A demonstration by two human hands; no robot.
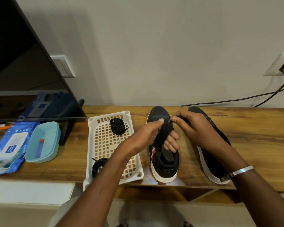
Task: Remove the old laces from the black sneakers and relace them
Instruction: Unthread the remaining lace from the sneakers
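Left hand (pixel 152 136): centre of frame, thumb and fingers gripping a bundled black lace (pixel 164 136) wound round the fingers.
Right hand (pixel 193 126): just right of it, pinching the lace's top end; the two hands nearly touch.
Lace axis: near-vertical in frame, directly over the left shoe (pixel 162 163).
Left shoe: below the hands, toe toward the top of the frame.
Right shoe (pixel 210 163): lower right, parallel, partly hidden by the right wrist.
Tray (pixel 90 125): left of centre, holding two coiled laces (pixel 118 127); the left hand is nearer it.
Judgement: the bundle looks ready to go left, into the tray.
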